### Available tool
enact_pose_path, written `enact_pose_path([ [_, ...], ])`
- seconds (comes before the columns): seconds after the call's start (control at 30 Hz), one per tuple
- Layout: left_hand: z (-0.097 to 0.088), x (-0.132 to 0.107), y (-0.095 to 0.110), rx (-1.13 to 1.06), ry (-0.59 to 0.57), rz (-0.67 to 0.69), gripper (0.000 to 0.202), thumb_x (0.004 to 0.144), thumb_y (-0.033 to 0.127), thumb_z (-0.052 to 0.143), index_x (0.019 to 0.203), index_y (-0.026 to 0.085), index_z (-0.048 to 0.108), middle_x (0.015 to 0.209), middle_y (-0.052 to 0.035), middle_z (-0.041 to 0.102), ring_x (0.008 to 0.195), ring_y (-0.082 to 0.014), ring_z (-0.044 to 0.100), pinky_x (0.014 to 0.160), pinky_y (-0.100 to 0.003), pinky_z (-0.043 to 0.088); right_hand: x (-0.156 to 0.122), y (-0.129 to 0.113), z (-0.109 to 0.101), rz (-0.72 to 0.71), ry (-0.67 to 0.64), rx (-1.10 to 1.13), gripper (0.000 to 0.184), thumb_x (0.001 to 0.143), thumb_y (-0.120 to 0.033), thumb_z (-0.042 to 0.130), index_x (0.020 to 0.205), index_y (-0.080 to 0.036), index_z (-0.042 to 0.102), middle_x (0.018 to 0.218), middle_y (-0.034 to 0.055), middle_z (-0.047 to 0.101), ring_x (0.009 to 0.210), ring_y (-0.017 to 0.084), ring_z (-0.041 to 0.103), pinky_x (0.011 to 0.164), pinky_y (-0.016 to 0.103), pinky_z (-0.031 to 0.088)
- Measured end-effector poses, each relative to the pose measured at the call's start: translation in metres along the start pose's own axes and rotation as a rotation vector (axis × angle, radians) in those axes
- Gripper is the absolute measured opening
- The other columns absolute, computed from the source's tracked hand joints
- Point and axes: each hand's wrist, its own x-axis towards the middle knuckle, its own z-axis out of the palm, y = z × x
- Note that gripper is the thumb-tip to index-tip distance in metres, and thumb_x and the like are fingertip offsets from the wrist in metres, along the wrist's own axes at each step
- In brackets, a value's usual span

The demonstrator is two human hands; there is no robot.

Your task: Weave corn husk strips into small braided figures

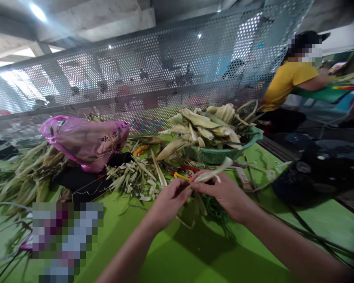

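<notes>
My left hand (169,202) and my right hand (221,196) meet above the green table, fingertips pinched close together. Between them is a pale strip of corn husk (214,173), its free end pointing up and to the right past my right hand. Both hands are closed on the husk strip, though the exact grip of the fingers is partly hidden. Just behind my fingers lie red and yellow tool handles (183,175). Dark green strands (220,214) lie on the table below my right hand.
A green basket (215,155) piled with dry corn husks (206,124) stands behind my hands. Left are a pink plastic bag (88,141), cut husk pieces (132,177) and cables. A dark machine (315,177) is at right. Beyond a perforated metal screen (135,78) sits a person in yellow (289,82).
</notes>
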Motion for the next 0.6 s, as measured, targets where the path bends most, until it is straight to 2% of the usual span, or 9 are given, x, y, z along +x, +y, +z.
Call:
enact_pose_path([
  [0.13, 0.007, 0.0009, -0.0017, -0.128, -0.044, -0.053, 0.014, 0.08, 0.031, 0.062, 0.081, 0.017, 0.061, 0.079, -0.0022, 0.058, 0.08, -0.0164, 0.051, 0.076, -0.026, 0.04, 0.0013, 0.0018, 0.0022, 0.007, -0.043, 0.036, 0.028, 0.072, -0.045, 0.073, 0.082, -0.019, 0.069, 0.084, 0.0038, 0.069, 0.087, 0.023, 0.062, 0.086, 0.035, 0.045],
  [0.2, 0.008, 0.0016, -0.003, -0.158, -0.027, -0.064, 0.014, 0.08, 0.03, 0.061, 0.08, 0.016, 0.06, 0.077, -0.0013, 0.056, 0.078, -0.0159, 0.05, 0.076, -0.027, 0.039, 0.0014, 0.0017, 0.0038, 0.007, -0.067, 0.053, 0.03, 0.073, -0.046, 0.072, 0.085, -0.019, 0.069, 0.087, 0.0042, 0.07, 0.089, 0.022, 0.062, 0.087, 0.034, 0.046],
  [0.3, 0.0064, 0.0025, -0.0039, -0.203, 0.046, -0.06, 0.017, 0.08, 0.033, 0.061, 0.082, 0.016, 0.058, 0.078, -0.0007, 0.055, 0.077, -0.0144, 0.048, 0.074, -0.025, 0.038, 0.0005, 0.0007, 0.0043, -0.001, -0.06, 0.0, 0.031, 0.072, -0.045, 0.073, 0.086, -0.018, 0.066, 0.085, 0.0042, 0.068, 0.083, 0.021, 0.062, 0.077, 0.031, 0.048],
  [0.43, 0.0035, 0.0032, -0.0046, -0.219, 0.087, -0.067, 0.02, 0.082, 0.036, 0.059, 0.084, 0.016, 0.058, 0.079, -0.0006, 0.054, 0.076, -0.0138, 0.047, 0.071, -0.024, 0.037, -0.0007, 0.0022, 0.0021, -0.063, 0.008, -0.239, 0.025, 0.073, -0.041, 0.07, 0.072, -0.018, 0.061, 0.065, -0.0007, 0.059, 0.062, 0.015, 0.052, 0.057, 0.026, 0.042],
  [0.5, 0.0028, 0.0034, -0.0046, -0.183, 0.094, -0.072, 0.019, 0.082, 0.035, 0.058, 0.084, 0.016, 0.057, 0.076, 0.0003, 0.052, 0.073, -0.013, 0.045, 0.069, -0.024, 0.036, -0.001, 0.0048, 0.0015, -0.101, 0.02, -0.328, 0.021, 0.077, -0.038, 0.066, 0.07, -0.019, 0.06, 0.063, -0.0015, 0.057, 0.061, 0.014, 0.05, 0.057, 0.025, 0.04],
  [0.6, 0.002, 0.0034, -0.0031, -0.103, 0.111, -0.059, 0.017, 0.082, 0.033, 0.056, 0.08, 0.017, 0.056, 0.073, 0.0017, 0.048, 0.07, -0.0125, 0.042, 0.066, -0.023, 0.033, -0.0017, 0.0083, 0.0021, -0.151, 0.009, -0.382, 0.016, 0.081, -0.035, 0.062, 0.078, -0.02, 0.06, 0.07, -0.0003, 0.062, 0.067, 0.016, 0.054, 0.061, 0.026, 0.042],
])
